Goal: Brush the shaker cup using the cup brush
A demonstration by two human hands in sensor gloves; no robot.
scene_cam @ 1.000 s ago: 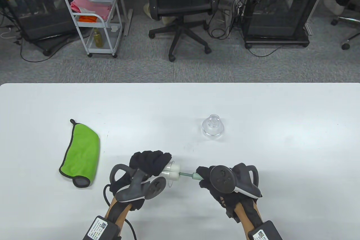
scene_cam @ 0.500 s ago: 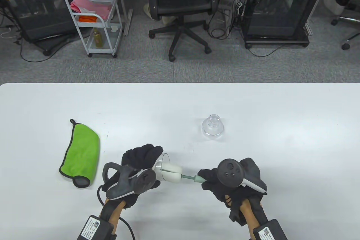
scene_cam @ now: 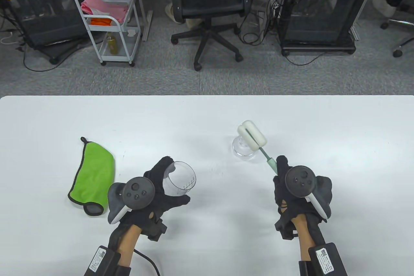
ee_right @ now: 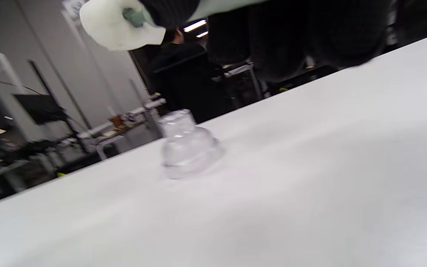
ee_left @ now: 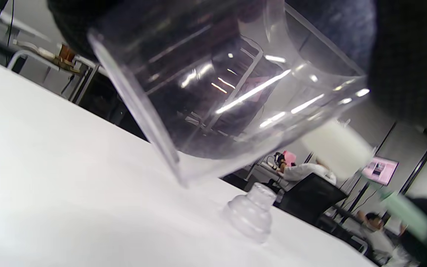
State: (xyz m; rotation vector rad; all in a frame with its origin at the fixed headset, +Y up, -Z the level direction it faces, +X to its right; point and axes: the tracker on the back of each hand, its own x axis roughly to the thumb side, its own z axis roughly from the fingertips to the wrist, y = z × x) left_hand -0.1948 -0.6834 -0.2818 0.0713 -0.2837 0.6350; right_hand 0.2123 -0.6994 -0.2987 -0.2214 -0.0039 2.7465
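My left hand (scene_cam: 161, 188) grips the clear shaker cup (scene_cam: 179, 179), held above the table with its open mouth up; it fills the left wrist view (ee_left: 213, 85). My right hand (scene_cam: 284, 175) grips the green handle of the cup brush (scene_cam: 255, 141) and holds it raised, its white sponge head pointing up-left over the clear lid (scene_cam: 242, 151). The sponge head also shows in the right wrist view (ee_right: 121, 24) and the left wrist view (ee_left: 336, 148). The brush is out of the cup, well to its right.
The clear domed lid stands on the white table (scene_cam: 207, 117), also seen in the wrist views (ee_right: 187, 144) (ee_left: 250, 213). A folded green cloth (scene_cam: 93, 175) lies at the left. Chairs, a cart and racks stand beyond the far edge.
My right hand pulled the brush out of the cup and swung it up and right, over the lid. My left hand turned the cup from lying sideways to mouth up.
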